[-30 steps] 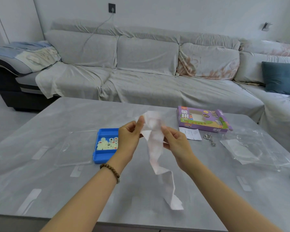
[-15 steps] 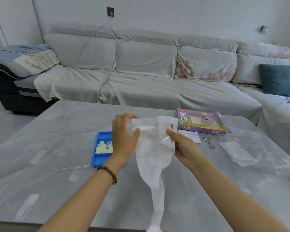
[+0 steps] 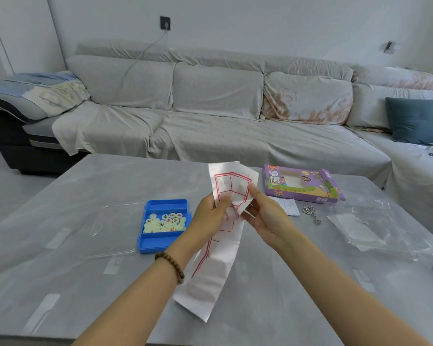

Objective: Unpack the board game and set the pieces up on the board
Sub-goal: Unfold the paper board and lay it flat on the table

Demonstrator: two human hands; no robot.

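Pinching the part-folded, red-lined board above the table: left hand and right hand. Box reads "XIANG QI"; tray holds marked pieces.

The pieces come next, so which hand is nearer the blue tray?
Left. The left hand, pinching the paper board, is just right of the blue tray; the right hand grips the paper farther right, toward the purple box.
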